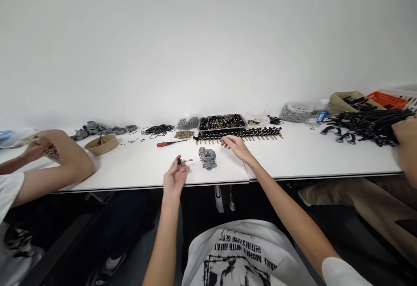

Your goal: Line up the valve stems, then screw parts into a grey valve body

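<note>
My left hand point(176, 176) is closed on a small black-capped screw point(185, 160), its thin metal shaft pointing right. Just to the right of it, a grey metal carburetor body point(207, 159) rests on the white table point(224, 175) near the front edge. My right hand point(235, 146) hovers beyond and right of the carburetor body, fingers loosely stretched with nothing visible in them. Its fingertips are close to a long row of black-capped brass screws point(260, 134). Behind that row stands a metal tray point(222, 123) of similar small parts.
A red screwdriver point(167, 144), brass pieces point(184, 134) and black rings point(158, 130) lie at left-centre. A co-worker's arm point(68, 160) is beside a tan bowl point(102, 145). At right are black hoses point(374, 125), a bottle point(322, 112) and another person's hand point(405, 134).
</note>
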{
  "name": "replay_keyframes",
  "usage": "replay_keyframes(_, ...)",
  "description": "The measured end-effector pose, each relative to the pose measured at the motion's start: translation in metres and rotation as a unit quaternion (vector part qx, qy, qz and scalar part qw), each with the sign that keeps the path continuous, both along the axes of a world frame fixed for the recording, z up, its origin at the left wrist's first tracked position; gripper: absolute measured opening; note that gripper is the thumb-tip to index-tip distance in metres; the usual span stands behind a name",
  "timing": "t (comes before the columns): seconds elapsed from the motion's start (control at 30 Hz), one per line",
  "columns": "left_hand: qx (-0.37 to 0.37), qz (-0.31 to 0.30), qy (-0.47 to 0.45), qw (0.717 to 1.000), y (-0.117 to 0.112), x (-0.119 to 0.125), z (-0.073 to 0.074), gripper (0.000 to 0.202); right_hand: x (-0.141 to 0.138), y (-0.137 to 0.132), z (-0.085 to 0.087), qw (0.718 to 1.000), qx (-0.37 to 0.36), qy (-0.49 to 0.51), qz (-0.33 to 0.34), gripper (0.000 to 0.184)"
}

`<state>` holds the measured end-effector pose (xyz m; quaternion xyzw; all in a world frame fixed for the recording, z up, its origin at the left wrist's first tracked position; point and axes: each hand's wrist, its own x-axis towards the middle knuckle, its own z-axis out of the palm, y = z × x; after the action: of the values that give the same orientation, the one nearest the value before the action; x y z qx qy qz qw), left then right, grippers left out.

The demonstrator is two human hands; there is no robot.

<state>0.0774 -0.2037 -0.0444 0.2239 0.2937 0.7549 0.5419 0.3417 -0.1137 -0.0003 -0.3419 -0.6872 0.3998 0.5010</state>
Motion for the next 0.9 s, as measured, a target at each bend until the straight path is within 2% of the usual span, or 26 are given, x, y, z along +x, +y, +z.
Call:
replay_keyframes(0.07, -0.002, 0.001, 0.012, 1.0, 0.007, 0.008, 0.001, 0.016, -0.029, 0.014, 0.002, 0.999, -0.026, 0.013, 0.042, 0.03)
replay_keyframes(0.17, 0.005, -0.01, 0.036, 0.999, 0.014, 0.013, -0.001, 0.016, -0.06, 0.027, -0.005, 0.99, -0.08, 0.037, 0.109, 0.034)
replay_keyframes(0.33, 0.012, -0.05, 0.042, 0.998, 0.02, 0.012, -0.009, 0.018, -0.082, 0.026, -0.022, 0.973, -0.113, 0.044, 0.196, 0.043)
replay_keyframes(0.47, -0.002, -0.061, 0.018, 0.998, 0.02, 0.015, -0.007, 0.018, -0.087, 0.024, -0.031, 0.972, -0.118, 0.067, 0.192, 0.051)
replay_keyframes(0.57, -0.032, -0.105, 0.026, 0.994, 0.016, 0.01, -0.001, 0.024, -0.087, 0.025, -0.034, 0.976, -0.113, 0.078, 0.172, 0.058)
replay_keyframes(0.7, -0.072, -0.19, 0.12, 0.972, 0.008, -0.004, 0.006, 0.028, -0.083, 0.025, -0.036, 0.975, -0.129, 0.08, 0.162, 0.065)
replay_keyframes(0.8, -0.07, -0.205, 0.193, 0.957, 0.006, -0.006, 0.008, 0.03, -0.081, 0.024, -0.036, 0.977, -0.119, 0.078, 0.162, 0.068)
replay_keyframes(0.9, -0.06, -0.213, 0.22, 0.95, 0.01, 0.004, 0.008, 0.04, -0.08, 0.02, -0.036, 0.981, -0.085, 0.09, 0.152, 0.069)
